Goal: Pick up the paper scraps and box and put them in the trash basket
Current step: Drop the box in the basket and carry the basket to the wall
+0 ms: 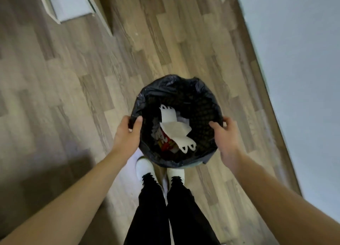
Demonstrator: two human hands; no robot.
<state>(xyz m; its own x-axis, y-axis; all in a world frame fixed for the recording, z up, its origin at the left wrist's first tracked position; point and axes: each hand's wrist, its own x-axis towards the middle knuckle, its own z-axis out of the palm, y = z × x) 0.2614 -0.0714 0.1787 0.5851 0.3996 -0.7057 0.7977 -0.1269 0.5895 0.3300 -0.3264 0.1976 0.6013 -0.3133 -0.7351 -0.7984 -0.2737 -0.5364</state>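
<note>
Head view: a round trash basket (pixel 207 105) is seen from above, lined with a shiny, crinkled black bag (pixel 165 84) that is folded over the rim.
Basket wall: a dark mesh pattern can be seen on the inside.
Paper scraps: white, flat paper scraps (pixel 176 129) with wavy cut edges are lying inside the basket, one on top of another.
Box: a red and yellow box (pixel 164 142) is seen in the basket, half hidden under the scraps.
Left hand: the left hand (pixel 127 134) is closed on the left rim, with the thumb inside and the fingers outside, so the bag and rim are pinched.
Right hand: the right hand (pixel 227 134) is placed at the right rim, with the thumb inside and the fingers curled outside; it cannot be told how firmly the rim is pressed.
Floor: the floor (pixel 73 75) is made of brown wood planks with streaky grain.
Feet: two white shoes (pixel 145 168) and black trouser legs (pixel 150 208) are seen just below the basket.
Wall: a plain pale wall (pixel 301 60) runs along the right side.
Furniture: a pale board-like piece of furniture (pixel 70 3) is seen at the top left, well apart from the basket.
In the way: the floor around the basket is bare, apart from the feet.
</note>
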